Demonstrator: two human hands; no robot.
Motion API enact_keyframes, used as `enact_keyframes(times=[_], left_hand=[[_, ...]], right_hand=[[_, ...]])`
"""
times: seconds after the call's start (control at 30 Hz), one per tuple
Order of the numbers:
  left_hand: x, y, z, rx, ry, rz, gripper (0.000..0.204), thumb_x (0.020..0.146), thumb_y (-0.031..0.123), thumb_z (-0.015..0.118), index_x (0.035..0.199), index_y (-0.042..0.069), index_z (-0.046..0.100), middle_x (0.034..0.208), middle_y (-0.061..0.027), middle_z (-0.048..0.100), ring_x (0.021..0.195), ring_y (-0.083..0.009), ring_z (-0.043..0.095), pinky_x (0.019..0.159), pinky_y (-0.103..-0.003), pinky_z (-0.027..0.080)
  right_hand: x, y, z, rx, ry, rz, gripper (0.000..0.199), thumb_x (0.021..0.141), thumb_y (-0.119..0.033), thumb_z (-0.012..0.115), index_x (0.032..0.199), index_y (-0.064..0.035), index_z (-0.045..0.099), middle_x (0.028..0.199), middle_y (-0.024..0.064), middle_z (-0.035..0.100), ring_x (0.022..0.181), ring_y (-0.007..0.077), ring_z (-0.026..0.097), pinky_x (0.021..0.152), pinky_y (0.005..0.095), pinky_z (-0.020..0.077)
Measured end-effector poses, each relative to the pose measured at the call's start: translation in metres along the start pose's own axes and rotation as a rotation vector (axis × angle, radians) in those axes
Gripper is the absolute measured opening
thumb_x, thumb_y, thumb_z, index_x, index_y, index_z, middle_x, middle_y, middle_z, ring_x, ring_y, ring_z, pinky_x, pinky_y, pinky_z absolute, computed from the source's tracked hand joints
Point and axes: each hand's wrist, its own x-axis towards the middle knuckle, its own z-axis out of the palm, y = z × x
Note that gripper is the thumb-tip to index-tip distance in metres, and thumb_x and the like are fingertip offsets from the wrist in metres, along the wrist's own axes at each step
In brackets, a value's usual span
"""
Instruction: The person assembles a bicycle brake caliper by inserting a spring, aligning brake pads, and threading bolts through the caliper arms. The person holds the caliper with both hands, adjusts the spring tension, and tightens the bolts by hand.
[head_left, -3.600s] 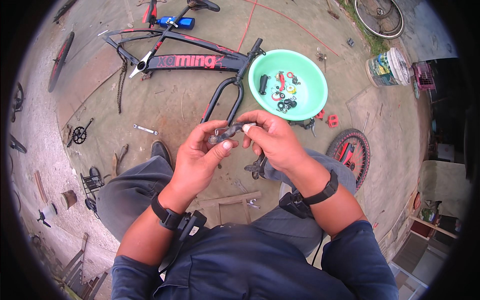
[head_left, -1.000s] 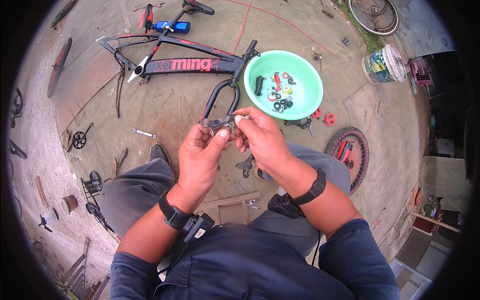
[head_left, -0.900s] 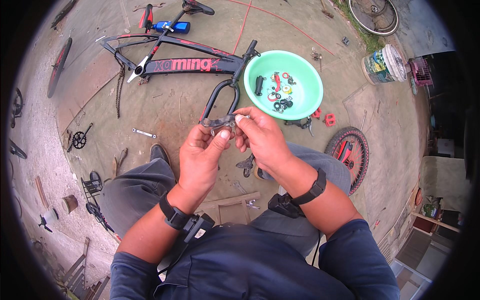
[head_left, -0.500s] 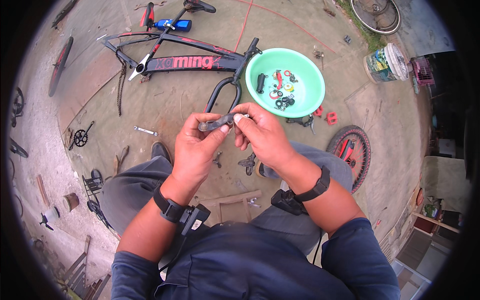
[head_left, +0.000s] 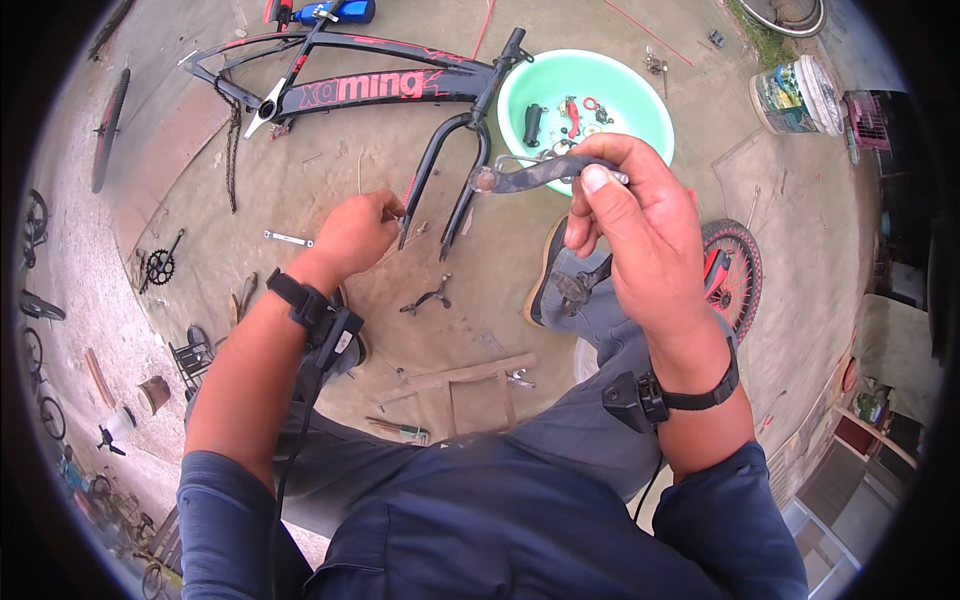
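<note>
In my right hand (head_left: 640,220) is a dark, worn bicycle brake arm (head_left: 530,178), pinched between thumb and fingers. A thin wire spring shows along its upper side, and its rounded end points left, across the lower end of the fork. My left hand (head_left: 358,235) is closed at the left leg of the black bicycle fork (head_left: 425,175); its fingertips are partly hidden there. The fork belongs to a black and red bicycle frame (head_left: 385,87) lying on its side. Behind the brake arm stands a mint-green basin (head_left: 640,80) with small bike parts in it.
A second brake piece (head_left: 428,294) lies between my feet, near a wooden frame (head_left: 470,375). Left are a wrench (head_left: 288,239) and a crank with chainring (head_left: 160,265). A wheel with red spokes (head_left: 735,280) is at my right, a bucket (head_left: 797,95) beyond the basin.
My left hand has let go of the brake arm and moved down-left to the fork leg. My right hand has carried the brake arm up and to the right.
</note>
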Motion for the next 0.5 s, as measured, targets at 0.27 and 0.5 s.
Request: enact_keyframes(times=[0.27, 0.5], left_hand=[[0.003, -0.046, 0.142, 0.451, -0.712, 0.087, 0.038, 0.085, 0.02, 0.063, 0.122, 0.011, 0.063, 0.118, -0.0206, 0.062, 0.106, -0.0371, 0.064, 0.089, -0.044, 0.052], [0.012, -0.081, 0.192, 0.449, -0.847, 0.027, 0.045, 0.086, 0.018, 0.064, 0.13, 0.013, 0.058, 0.132, -0.023, 0.05, 0.114, -0.0406, 0.059, 0.094, -0.045, 0.051]], right_hand=[[0.014, -0.008, -0.029, -0.008, 0.21, 0.037, 0.031, 0.102, -0.02, 0.051, 0.122, 0.0045, 0.052, 0.084, 0.0059, 0.057, 0.067, 0.0106, 0.057, 0.059, 0.0212, 0.0442], [0.037, -0.006, -0.034, -0.009, 0.44, 0.158, 0.038, 0.101, -0.023, 0.052, 0.122, 0.0082, 0.045, 0.081, 0.0106, 0.059, 0.057, 0.0093, 0.055, 0.052, 0.0177, 0.0427]])
